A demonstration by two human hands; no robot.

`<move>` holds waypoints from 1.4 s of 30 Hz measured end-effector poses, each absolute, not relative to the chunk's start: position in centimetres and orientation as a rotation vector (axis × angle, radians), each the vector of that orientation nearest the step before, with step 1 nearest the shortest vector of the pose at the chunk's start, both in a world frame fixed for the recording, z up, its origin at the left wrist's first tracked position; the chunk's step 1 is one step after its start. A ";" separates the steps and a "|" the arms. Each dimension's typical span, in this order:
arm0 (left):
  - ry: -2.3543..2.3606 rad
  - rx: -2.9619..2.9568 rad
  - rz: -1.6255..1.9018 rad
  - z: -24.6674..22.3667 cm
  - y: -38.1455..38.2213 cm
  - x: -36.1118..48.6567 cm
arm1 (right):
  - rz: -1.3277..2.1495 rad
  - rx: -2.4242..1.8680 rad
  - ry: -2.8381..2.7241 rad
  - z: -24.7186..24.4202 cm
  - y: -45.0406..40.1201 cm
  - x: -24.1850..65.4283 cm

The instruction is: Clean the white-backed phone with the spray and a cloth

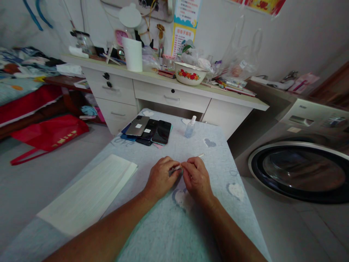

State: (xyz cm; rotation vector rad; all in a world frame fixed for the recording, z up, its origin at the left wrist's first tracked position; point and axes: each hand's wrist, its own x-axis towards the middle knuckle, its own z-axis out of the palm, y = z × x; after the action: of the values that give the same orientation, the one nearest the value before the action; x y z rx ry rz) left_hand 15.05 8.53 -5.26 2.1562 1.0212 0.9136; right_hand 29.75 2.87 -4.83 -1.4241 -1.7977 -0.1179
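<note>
Two bare forearms (231, 229) lie nearest, ending in the left hand (162, 178) and right hand (197, 178), whose fingers are pinched together on a small pale piece (177, 168) between them. So slight a hold could slip if either pinch slackens; a forward nudge of the right knuckles might shift the thin white strip (201, 155) just beyond them, and a longer reach could tip the bottle (189, 128) farther ahead. The piece looks narrow, its material mostly hidden; the sheet (89, 193) left of the fingers is flat, oblong, faintly lined; the bottle is slim and see-through; the phones (162, 131) ahead and left are glossy, round-cornered slabs; a heart-patterned cloth (220, 156) covers the bench (152, 233)
</note>
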 end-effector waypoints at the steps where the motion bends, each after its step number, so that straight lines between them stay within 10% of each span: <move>1: 1.022 2.155 0.918 -5.3 8.6 15.1 | -0.108 -1.421 -1.806 -4.8 2.9 29.6; 42: 1.027 2.111 0.916 -5.2 9.2 14.4 | -0.160 -1.616 -1.603 -5.1 3.9 34.2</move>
State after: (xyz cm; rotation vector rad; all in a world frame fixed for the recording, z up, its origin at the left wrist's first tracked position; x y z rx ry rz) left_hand 14.42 9.18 -5.16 2.1108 1.0272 0.9161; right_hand 34.19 3.95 -5.12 -1.6157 -1.6032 -0.1596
